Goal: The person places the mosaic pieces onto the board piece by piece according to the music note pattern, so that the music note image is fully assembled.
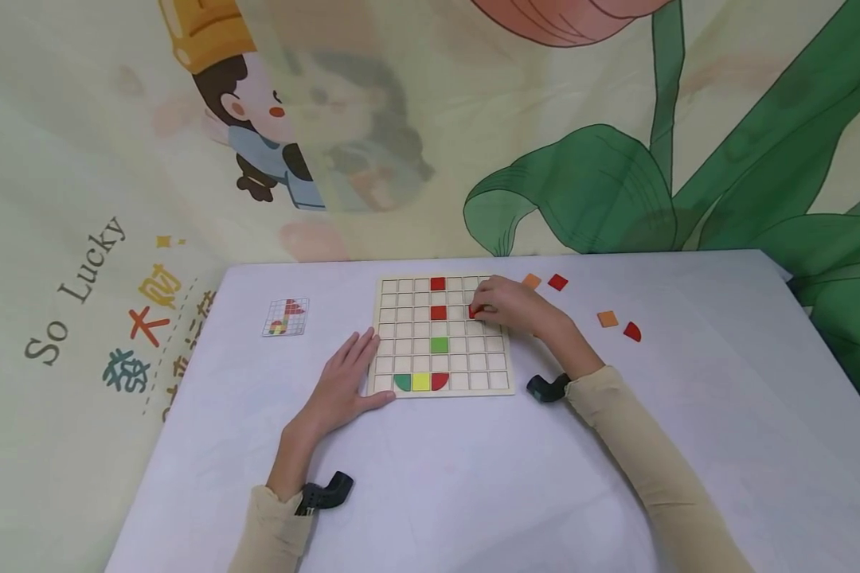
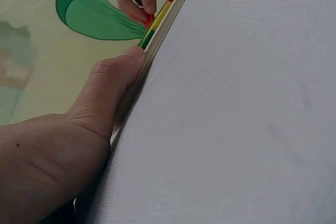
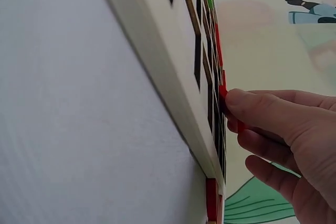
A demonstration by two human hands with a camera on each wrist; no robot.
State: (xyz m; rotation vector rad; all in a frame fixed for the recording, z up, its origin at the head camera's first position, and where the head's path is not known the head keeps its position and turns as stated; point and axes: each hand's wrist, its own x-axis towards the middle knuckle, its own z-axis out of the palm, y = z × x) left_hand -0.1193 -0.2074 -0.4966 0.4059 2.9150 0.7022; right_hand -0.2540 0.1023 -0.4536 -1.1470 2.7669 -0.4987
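Observation:
A pale wooden grid board lies on the table, with red squares, a green square, a yellow square, a green rounded tile and a red rounded tile in its cells. My right hand pinches a red tile between thumb and fingers over the board's right part; the fingers partly cover its shape. My left hand rests at the board's left edge, fingers straight and thumb touching the lower left corner.
To the left lies a small pattern card printed with a coloured grid figure. Right of the board are a red square, orange squares and a red quarter-round tile. A printed cloth hangs behind the white table.

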